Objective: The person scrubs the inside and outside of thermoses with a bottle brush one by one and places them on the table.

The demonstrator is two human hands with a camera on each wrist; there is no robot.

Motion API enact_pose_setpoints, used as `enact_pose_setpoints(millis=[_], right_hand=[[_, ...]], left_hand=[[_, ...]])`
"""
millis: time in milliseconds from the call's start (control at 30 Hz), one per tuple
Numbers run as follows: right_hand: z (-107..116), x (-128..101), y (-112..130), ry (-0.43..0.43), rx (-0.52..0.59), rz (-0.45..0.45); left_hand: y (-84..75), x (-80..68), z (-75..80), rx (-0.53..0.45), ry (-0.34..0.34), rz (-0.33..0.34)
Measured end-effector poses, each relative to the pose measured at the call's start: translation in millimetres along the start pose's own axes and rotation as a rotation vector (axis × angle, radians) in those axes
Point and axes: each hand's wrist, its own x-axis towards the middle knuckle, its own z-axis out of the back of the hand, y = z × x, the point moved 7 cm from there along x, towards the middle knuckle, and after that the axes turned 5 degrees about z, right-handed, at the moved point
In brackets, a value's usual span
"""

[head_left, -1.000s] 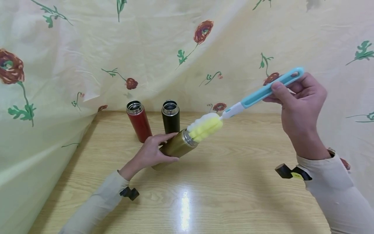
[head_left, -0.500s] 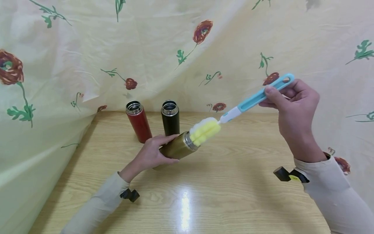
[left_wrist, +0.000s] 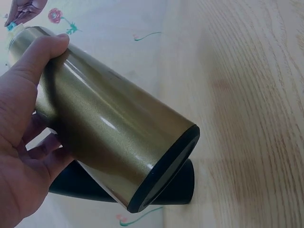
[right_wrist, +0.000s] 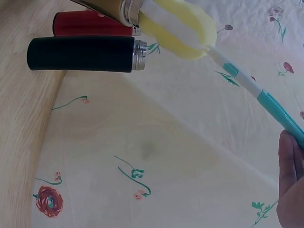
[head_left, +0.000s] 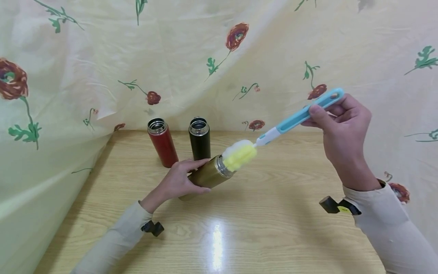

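Floral cream cloth backdrop [head_left: 205,57] hangs behind and drapes down the left side of the light wooden bench [head_left: 260,220]. All places below are relative to the gold metal flask.

Gold metal cylindrical flask [head_left: 208,176]: tilted, mouth up and toward the right, black base low over the bench; can't tell from the head view if the base touches the wood. In the left wrist view the base rim [left_wrist: 164,173] faces the camera, wood grain beyond it.

Black metal flask [head_left: 200,138]: upright, open steel mouth, just behind the gold flask. Red metal flask [head_left: 162,142]: upright, open mouth, behind and to the left of it, beside the black one.

My left hand [head_left: 178,180]: wrapped round the gold flask's lower body, thumb lying along the top side, fingers [left_wrist: 40,149] curled underneath.

My right hand [head_left: 342,131]: up and well to the right of the gold flask, thumb and fingers pinching the far end of the teal plastic handle.

Bottle brush with teal-and-white handle and yellow-white sponge head [head_left: 297,116]: runs diagonally down-left from my right hand to the flask. Sponge head [head_left: 239,155] sits in the flask mouth, tip inside, most of it outside; right wrist view shows the same [right_wrist: 178,26].

Black wrist-camera mounts on both sleeves, nearer me than the flask.
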Motion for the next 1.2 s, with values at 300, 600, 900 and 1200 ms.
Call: enact_pose_setpoints(millis=[300,600,900,1200], right_hand=[[-0.6,-2.9,-4.9,0.008,0.01,-0.013],[-1.3,-4.5,-13.7,0.028,0.026,-0.043],[0.0,-9.6,-18.0,0.021,0.029,-0.074],[-3.2,-10.8,-19.2,0.102,0.063,-0.073]], left_hand=[[3.1,0.8,-2.2,-0.013,-0.017,0.006],[4.1,0.8,-3.5,0.016,-0.012,0.024],[5.6,-1.2,-3.1,0.017,-0.004,0.034],[5.7,-1.7,-3.8,-0.014,0.016,0.029]])
